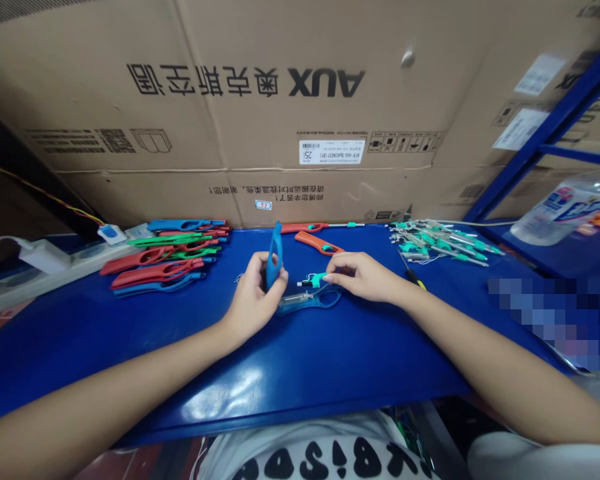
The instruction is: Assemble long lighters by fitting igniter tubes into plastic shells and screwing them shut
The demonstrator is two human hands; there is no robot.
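Nearest me: my white shirt front (pixel 325 453), dark lettering, at the tabletop (pixel 280 373) edge. Left hand (pixel 263 287) was closed round a blue shell (pixel 278 240), thumb against fingers, above the tabletop's middle; presumably gripped low to leave the upper end free. Its long axis ran near upright, narrow end up towards the cardboard box (pixel 260 140).

Right hand (pixel 350 275) had fingertips together on a teal-green piece (pixel 318 279), black end pointing left; pinched at one end, I judged, to keep the rest uncovered. Couldn't tell whether it touched the translucent blue shell (pixel 305 304) just below. That shell lay crosswise, looped end right.

Coloured shells (pixel 153 255) were heaped left, green-tipped rods (pixel 445 243) right, probably sorted by kind within reach. An orange shell (pixel 315 241) lay slantwise beyond my hands.
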